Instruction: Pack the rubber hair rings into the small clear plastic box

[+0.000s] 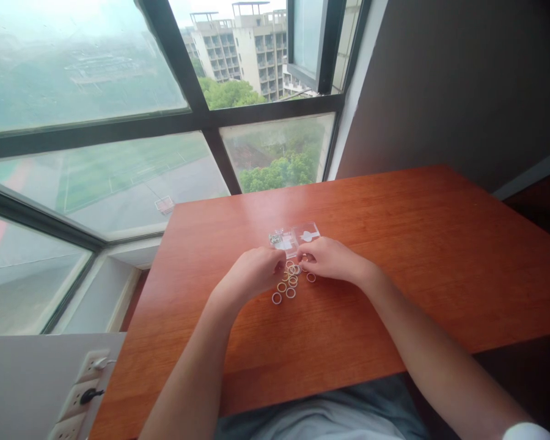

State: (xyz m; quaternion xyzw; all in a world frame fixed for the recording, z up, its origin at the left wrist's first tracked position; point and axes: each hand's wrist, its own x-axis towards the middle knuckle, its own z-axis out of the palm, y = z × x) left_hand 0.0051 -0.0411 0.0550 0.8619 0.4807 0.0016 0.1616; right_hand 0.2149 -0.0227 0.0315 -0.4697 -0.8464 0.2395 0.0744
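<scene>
Several small pale rings (293, 282) lie in a loose cluster on the wooden table, some overlapping. Just behind them sits a small clear plastic box (289, 244) with its lid (312, 230) folded back to the right. Small silvery pieces (275, 239) show in its left part. My left hand (258, 269) is closed at the left of the rings, in front of the box. Opposite it, my right hand (329, 259) has its fingers pinched at the box's front right corner, over the rings. Whatever is between the fingertips of either hand is too small or hidden to make out.
The reddish-brown table (421, 244) extends far to the right. Dark-framed windows (275, 110) stand behind and to the left, one pane tilted open. At lower left, wall sockets (76, 397) hold plugs. A grey wall (449, 91) rises at the right.
</scene>
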